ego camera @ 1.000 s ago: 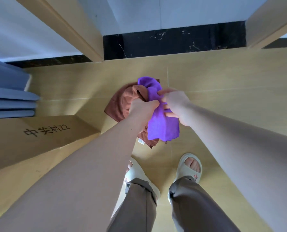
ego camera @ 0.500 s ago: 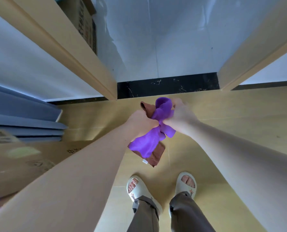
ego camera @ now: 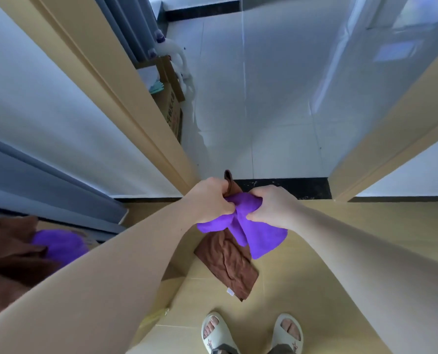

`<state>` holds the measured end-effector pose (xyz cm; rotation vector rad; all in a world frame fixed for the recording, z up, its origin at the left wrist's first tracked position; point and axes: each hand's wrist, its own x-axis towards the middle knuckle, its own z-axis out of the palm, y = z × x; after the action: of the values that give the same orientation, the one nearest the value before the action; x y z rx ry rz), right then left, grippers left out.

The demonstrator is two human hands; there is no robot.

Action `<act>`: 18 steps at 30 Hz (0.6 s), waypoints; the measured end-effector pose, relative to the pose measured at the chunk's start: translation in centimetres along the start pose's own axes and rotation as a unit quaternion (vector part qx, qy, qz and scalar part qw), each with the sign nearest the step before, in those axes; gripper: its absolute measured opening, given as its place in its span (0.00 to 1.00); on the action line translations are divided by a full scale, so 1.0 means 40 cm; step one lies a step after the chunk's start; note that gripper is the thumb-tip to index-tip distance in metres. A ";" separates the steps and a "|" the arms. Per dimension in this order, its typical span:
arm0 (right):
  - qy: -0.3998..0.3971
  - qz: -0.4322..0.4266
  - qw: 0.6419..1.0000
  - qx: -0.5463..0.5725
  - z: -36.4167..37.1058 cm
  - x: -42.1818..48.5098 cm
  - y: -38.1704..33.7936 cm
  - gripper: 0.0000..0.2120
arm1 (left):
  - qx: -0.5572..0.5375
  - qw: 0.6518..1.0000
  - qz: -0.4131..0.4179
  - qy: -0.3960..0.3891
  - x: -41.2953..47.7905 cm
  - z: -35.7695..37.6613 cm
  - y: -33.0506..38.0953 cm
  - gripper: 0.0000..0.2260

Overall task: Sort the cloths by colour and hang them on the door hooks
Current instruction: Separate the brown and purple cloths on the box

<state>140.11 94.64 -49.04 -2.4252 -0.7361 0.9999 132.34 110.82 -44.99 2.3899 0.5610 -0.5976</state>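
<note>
A purple cloth [ego camera: 260,235] is bunched between both my hands, in front of me above the wooden floor. My left hand [ego camera: 212,198] grips the purple cloth together with a brown cloth [ego camera: 228,264], which hangs down below it with a white tag at its lower end. My right hand [ego camera: 274,206] pinches the purple cloth from the right. More cloths lie at the left edge: a purple one [ego camera: 59,244] among brown ones [ego camera: 11,251]. No door hooks are in view.
An open doorway lies ahead, with a tan door frame [ego camera: 146,118] on the left and another [ego camera: 391,139] on the right. Beyond it are white floor tiles [ego camera: 269,111], a cardboard box [ego camera: 173,108] and a white jug [ego camera: 180,60]. My sandalled feet [ego camera: 253,330] stand below.
The view has tilted up from the floor toward the doorway. Both hands have lifted the purple and brown cloths higher; the brown cloth now hangs unrolled below them.
</note>
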 end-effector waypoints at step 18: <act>0.015 -0.166 0.986 0.001 -0.309 -0.231 -0.593 0.08 | -0.022 0.985 -0.016 0.173 -0.512 -0.539 0.084 0.02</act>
<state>136.23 105.26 -23.10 -2.2107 -1.0846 0.8282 123.53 117.20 -17.10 2.4610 0.7524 -0.1781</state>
